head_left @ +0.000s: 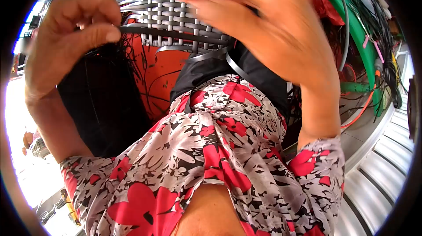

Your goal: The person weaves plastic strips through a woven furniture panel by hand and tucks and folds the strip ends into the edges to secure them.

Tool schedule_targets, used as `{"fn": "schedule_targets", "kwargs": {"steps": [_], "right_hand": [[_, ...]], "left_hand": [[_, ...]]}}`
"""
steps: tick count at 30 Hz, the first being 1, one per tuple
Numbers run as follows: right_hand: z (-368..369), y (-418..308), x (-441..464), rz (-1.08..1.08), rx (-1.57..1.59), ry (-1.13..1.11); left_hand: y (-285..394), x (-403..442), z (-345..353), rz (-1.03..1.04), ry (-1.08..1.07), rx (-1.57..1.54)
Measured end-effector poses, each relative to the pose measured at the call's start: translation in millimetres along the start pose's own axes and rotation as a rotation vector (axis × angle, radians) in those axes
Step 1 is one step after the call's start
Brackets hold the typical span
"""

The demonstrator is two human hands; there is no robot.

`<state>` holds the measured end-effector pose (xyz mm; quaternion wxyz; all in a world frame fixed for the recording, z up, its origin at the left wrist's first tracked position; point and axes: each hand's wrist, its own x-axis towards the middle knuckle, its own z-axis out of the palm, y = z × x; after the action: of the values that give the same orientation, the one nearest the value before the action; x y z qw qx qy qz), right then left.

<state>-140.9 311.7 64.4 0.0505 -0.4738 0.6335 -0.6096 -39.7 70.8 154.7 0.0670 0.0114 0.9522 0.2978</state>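
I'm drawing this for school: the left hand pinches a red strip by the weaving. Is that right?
Not quite: the strip the left hand pinches by the weaving is black, not red, as the head view shows.

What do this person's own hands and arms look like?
The left hand and right hand are ordinary human hands, both ungloved; the right one looks blurred. The forearms are bare. The sleeves above them are loose, with a floral print in pinkish red, pale grey and black.
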Motion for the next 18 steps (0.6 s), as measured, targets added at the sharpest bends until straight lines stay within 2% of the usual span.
{"fn": "schedule_targets", "kwargs": {"steps": [1,3,5,6,7,9,11,12,13,14,15,16,18], "right_hand": [[7.9,8.3,18.1,-0.076,-0.030,-0.023],[1.9,-3.9,48.0,-0.073,0.228,-0.403],[8.9,-9.4,55.7,0.008,0.363,-0.518],[8.7,-11.4,57.8,0.049,0.383,-0.560],[0.9,-11.3,55.8,0.093,0.360,-0.553],[-22.0,-9.2,50.2,0.174,0.212,-0.429],[-34.9,1.0,17.1,0.194,-0.001,-0.194],[-47.1,-0.7,11.0,0.312,-0.087,-0.270],[-49.9,-3.1,4.0,0.385,-0.068,-0.295],[-55.2,-12.6,4.4,0.454,-0.187,-0.381],[-58.6,-13.9,1.1,0.499,-0.183,-0.383],[-63.5,-14.6,-2.2,0.540,-0.181,-0.383],[-65.5,-24.0,-2.6,0.586,-0.198,-0.428]], "left_hand": [[4.3,1.6,-3.4,0.016,0.014,0.047],[-3.4,3.1,-11.2,0.086,0.101,0.059],[-6.1,-0.8,-21.6,-0.030,0.170,0.137],[-7.4,-2.8,-26.7,-0.089,0.200,0.173],[-24.3,-5.6,-33.3,-0.062,0.308,0.239],[-40.2,-10.5,-38.7,-0.038,0.429,0.300],[-34.4,-7.4,-31.9,-0.038,0.297,0.143],[-35.5,-6.8,-30.9,-0.040,0.257,0.088],[-44.6,-3.0,-29.9,0.002,0.149,0.088],[-53.9,-0.8,-26.7,0.042,0.038,0.087],[-58.3,1.8,-14.5,0.032,0.047,-0.080],[-65.4,6.1,2.6,0.232,0.128,-0.022],[-56.2,23.6,23.4,0.249,0.036,-0.046]]}}
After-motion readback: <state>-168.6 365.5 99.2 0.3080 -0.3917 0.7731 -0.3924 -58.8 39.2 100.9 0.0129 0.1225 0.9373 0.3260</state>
